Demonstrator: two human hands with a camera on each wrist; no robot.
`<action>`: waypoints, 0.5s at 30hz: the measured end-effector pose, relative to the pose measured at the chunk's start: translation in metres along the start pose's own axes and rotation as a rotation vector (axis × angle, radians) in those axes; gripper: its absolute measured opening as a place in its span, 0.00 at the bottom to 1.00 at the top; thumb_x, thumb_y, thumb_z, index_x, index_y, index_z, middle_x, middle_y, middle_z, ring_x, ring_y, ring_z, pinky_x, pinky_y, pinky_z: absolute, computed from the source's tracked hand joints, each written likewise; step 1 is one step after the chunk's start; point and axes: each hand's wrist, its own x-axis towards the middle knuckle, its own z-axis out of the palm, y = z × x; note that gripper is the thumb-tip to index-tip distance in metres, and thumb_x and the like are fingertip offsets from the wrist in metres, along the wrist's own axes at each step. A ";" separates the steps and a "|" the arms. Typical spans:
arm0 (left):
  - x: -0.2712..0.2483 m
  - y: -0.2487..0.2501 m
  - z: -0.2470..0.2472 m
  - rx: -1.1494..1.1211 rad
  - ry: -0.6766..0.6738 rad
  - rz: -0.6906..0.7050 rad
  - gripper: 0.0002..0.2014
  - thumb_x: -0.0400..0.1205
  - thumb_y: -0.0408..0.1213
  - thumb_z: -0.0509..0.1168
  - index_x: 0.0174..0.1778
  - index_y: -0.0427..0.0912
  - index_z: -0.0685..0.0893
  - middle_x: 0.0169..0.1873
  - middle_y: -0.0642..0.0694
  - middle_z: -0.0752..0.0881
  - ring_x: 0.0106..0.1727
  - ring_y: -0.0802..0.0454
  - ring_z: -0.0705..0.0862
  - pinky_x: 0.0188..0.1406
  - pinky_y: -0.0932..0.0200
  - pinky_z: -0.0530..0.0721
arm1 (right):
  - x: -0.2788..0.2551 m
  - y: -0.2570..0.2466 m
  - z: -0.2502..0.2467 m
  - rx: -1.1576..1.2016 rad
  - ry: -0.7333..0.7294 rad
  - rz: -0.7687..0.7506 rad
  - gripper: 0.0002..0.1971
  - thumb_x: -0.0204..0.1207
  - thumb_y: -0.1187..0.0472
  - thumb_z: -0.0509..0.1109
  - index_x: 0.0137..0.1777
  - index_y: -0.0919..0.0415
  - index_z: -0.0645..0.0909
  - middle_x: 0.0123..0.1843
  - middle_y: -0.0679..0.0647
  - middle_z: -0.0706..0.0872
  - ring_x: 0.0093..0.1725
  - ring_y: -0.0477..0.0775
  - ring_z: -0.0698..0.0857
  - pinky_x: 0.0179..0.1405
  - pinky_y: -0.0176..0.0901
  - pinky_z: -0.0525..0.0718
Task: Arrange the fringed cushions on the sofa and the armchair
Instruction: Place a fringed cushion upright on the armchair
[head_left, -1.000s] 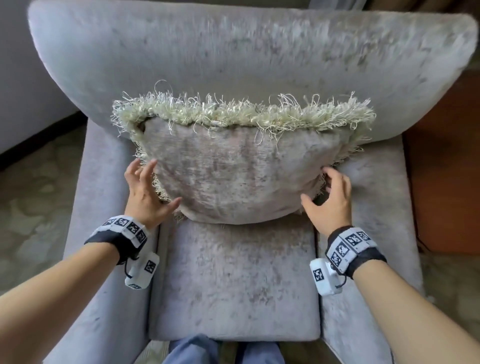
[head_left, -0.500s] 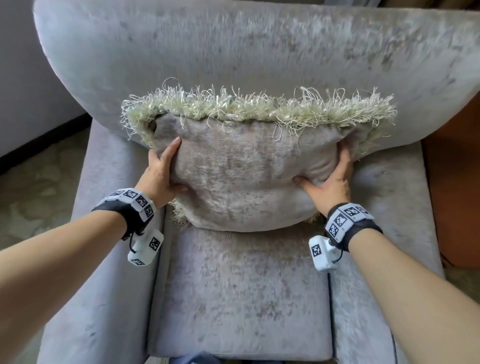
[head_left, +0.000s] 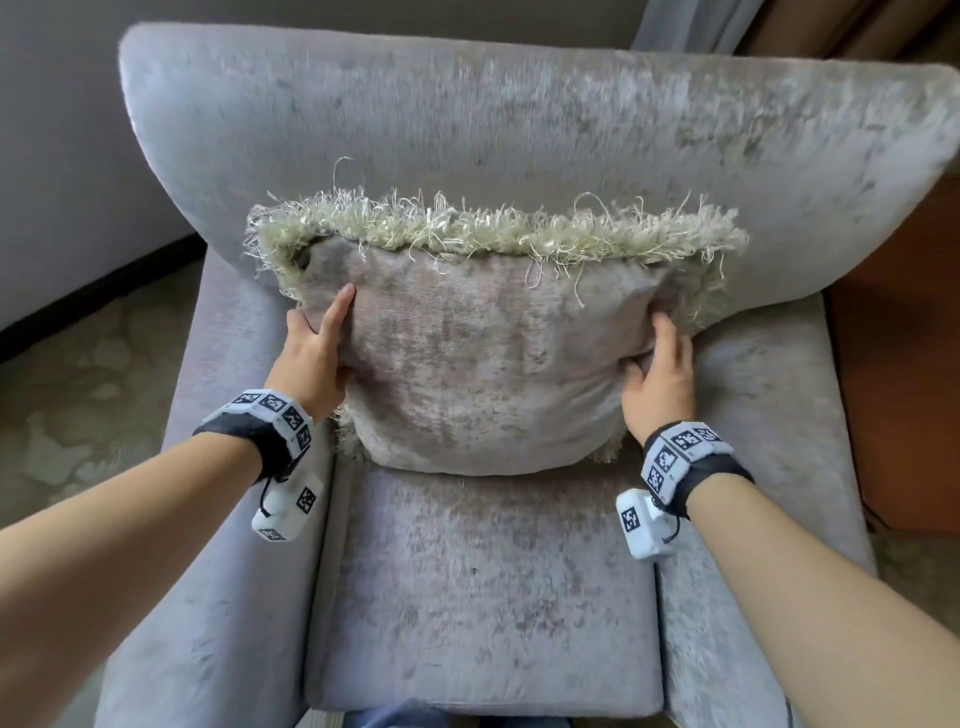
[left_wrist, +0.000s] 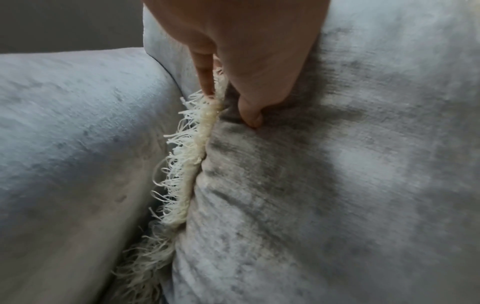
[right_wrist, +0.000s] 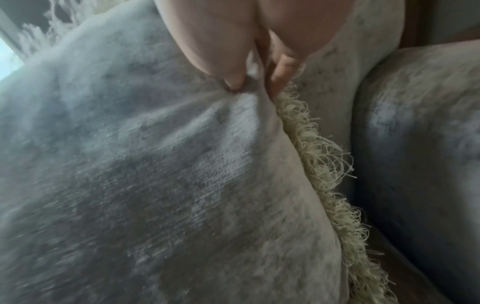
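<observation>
A grey velvet cushion (head_left: 483, 358) with a cream fringe stands upright on the seat of the grey armchair (head_left: 483, 597), leaning on the backrest. My left hand (head_left: 317, 348) grips its left edge, thumb on the front face and fingers behind the fringe (left_wrist: 192, 148). My right hand (head_left: 660, 374) grips the right edge the same way. In the right wrist view the thumb digs into the cushion (right_wrist: 161, 164) and the fingers (right_wrist: 281, 74) lie behind its fringe. In the left wrist view the thumb presses a dent into the cushion (left_wrist: 324, 185).
Padded armrests flank the seat on both sides. An orange-brown wooden piece of furniture (head_left: 904, 374) stands right of the chair. A grey wall (head_left: 57, 156) and patterned floor (head_left: 78, 395) lie to the left. My knees (head_left: 395, 717) show at the seat's front edge.
Both hands moved up from the cushion's lower corners to its side edges and took hold of it. The cushion now sits higher and more upright against the backrest.
</observation>
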 end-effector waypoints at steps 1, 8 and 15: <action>0.001 0.002 0.001 0.026 0.000 -0.020 0.59 0.71 0.24 0.75 0.82 0.63 0.41 0.62 0.27 0.67 0.46 0.29 0.77 0.46 0.35 0.85 | 0.001 0.000 0.003 -0.035 -0.009 -0.002 0.34 0.76 0.72 0.68 0.81 0.56 0.65 0.77 0.67 0.69 0.71 0.74 0.73 0.71 0.61 0.74; -0.005 0.006 -0.008 0.226 -0.023 -0.109 0.63 0.69 0.30 0.76 0.80 0.67 0.33 0.68 0.31 0.65 0.59 0.28 0.76 0.40 0.38 0.86 | -0.013 -0.014 -0.016 -0.435 -0.208 0.082 0.39 0.80 0.58 0.65 0.85 0.45 0.46 0.76 0.60 0.71 0.68 0.71 0.77 0.58 0.61 0.79; -0.038 0.051 -0.049 0.345 -0.043 -0.091 0.44 0.69 0.37 0.71 0.78 0.55 0.56 0.72 0.32 0.64 0.68 0.30 0.70 0.59 0.34 0.80 | -0.051 -0.041 -0.093 -0.413 -0.269 0.140 0.32 0.81 0.54 0.65 0.82 0.48 0.57 0.79 0.54 0.68 0.70 0.63 0.77 0.60 0.58 0.80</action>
